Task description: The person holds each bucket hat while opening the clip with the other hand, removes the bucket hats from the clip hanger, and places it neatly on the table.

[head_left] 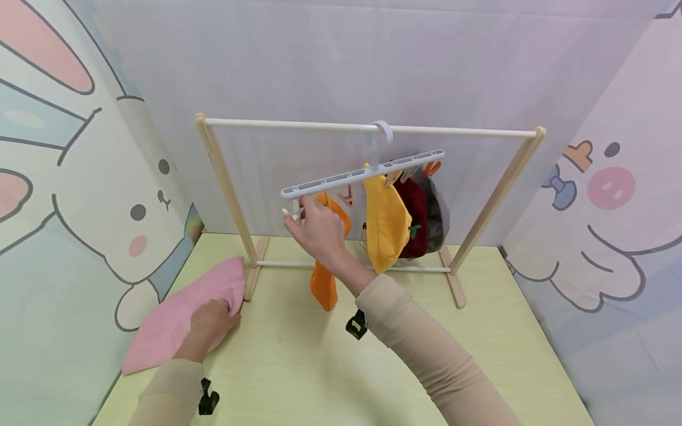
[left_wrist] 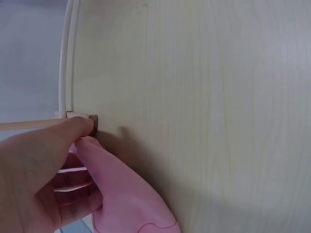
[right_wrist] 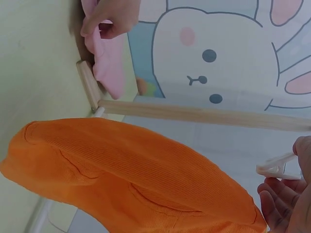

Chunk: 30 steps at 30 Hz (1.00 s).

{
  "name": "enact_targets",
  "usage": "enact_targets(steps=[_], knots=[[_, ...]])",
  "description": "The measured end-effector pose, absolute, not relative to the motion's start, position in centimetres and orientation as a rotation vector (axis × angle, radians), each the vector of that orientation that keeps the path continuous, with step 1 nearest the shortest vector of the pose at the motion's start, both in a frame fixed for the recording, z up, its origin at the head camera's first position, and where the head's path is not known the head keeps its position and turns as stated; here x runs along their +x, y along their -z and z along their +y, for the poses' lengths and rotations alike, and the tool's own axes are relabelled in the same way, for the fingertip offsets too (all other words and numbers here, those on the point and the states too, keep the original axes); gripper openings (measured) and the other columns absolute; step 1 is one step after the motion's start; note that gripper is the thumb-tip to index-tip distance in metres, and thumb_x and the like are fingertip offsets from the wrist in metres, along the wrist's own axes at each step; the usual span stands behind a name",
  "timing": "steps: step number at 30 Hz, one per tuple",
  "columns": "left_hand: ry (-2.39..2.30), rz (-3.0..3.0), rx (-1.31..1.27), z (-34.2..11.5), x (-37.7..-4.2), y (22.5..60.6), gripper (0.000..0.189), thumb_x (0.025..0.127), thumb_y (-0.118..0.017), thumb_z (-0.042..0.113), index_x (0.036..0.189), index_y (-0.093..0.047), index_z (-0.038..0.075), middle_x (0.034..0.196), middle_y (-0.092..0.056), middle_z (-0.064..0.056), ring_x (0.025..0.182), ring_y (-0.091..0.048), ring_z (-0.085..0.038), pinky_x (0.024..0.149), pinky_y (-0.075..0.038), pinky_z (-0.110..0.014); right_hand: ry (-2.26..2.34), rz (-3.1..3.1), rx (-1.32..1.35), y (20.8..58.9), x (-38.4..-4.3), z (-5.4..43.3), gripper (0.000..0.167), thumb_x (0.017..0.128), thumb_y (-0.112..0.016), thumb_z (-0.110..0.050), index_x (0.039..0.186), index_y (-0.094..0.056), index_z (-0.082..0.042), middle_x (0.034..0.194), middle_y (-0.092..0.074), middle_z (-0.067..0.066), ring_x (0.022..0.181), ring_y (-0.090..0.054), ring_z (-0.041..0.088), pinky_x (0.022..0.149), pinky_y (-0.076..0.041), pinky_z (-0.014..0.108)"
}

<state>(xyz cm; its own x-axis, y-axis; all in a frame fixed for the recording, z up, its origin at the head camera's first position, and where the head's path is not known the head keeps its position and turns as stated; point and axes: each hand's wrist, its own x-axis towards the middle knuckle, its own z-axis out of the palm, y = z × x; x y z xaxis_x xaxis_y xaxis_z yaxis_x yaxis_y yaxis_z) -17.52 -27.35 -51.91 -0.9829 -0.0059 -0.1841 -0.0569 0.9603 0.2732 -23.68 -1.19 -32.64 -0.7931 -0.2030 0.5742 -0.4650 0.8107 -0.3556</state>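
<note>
My left hand [head_left: 213, 324] pinches the edge of a soft pink cloth item [head_left: 165, 325] that lies at the left of the table. In the left wrist view, thumb and fingers grip a fold of this pink cloth [left_wrist: 129, 196]. My right hand [head_left: 322, 232] is raised under the left end of a grey-white hanger [head_left: 325, 184]. Between its thumb and fingers it holds a white clothespin [right_wrist: 274, 167], best seen in the right wrist view. Close by hangs a stitched orange cloth item [right_wrist: 131, 165], partly behind that hand in the head view.
The hanger's hook hangs on the white rail [head_left: 453, 131] of a wooden rack [head_left: 495, 201]. Yellow [head_left: 386, 222], dark red [head_left: 415, 207] and grey [head_left: 438, 213] cloth items hang on its right half. A pink clothespin [head_left: 347, 195] dangles near its middle. Cartoon-printed walls enclose the table.
</note>
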Motion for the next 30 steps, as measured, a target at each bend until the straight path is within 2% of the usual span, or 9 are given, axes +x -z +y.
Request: enact_targets(steps=[15, 30], knots=[[-0.446, 2.937, -0.014, -26.9, -17.1, 51.9, 0.03, 0.08, -0.064, 0.028, 0.068, -0.046, 0.007, 0.061, -0.044, -0.005, 0.057, -0.04, -0.02, 0.05, -0.031, -0.033, -0.684, -2.446, 0.499, 31.7, -23.2, -1.9, 0.03, 0.086, -0.057, -0.042, 0.09, -0.052, -0.013, 0.066, -0.055, -0.007, 0.04, -0.037, 0.009, 0.038, -0.027, 0.02], [-0.464, 2.915, -0.015, -26.9, -17.0, 51.6, 0.029, 0.08, -0.064, 0.028, 0.073, -0.048, 0.006, 0.064, -0.046, -0.006, 0.058, -0.041, -0.021, 0.051, -0.033, -0.034, -0.722, -2.418, 0.495, 31.1, -23.0, -2.2, 0.032, 0.087, -0.056, -0.043, 0.093, -0.054, -0.012, 0.075, -0.064, -0.006, 0.044, -0.043, 0.007, 0.04, -0.032, 0.021]])
